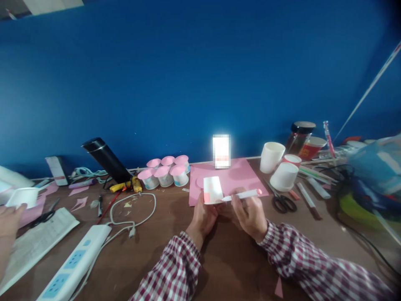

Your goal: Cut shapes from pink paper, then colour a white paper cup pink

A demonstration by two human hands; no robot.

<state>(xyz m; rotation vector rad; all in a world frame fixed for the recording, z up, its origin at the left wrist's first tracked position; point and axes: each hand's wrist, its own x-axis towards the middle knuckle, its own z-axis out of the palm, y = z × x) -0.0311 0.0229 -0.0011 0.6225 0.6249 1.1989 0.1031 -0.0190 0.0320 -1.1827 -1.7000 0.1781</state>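
In the middle of the head view, my left hand [204, 217] is closed around a white paper cup [213, 188] lying tilted, with a pinkish patch near its lower left. My right hand [250, 215] grips a white marker [242, 195] with a pink end. The marker's tip meets or nearly meets the cup's lower right edge; I cannot tell which. Behind the cup, a pink paper sheet [241, 177] lies on the table. A bright, blurred-out upright screen [222, 152] stands at its far edge.
Several pink-topped cups [163, 175] stand left of the sheet. White cups [272, 156] and black-handled scissors [284, 203] are to the right. A power strip [75, 259], a white cable [155, 205] and a black bottle [106, 159] lie leftward. Another person's hand [11, 219] holds a cup at far left.
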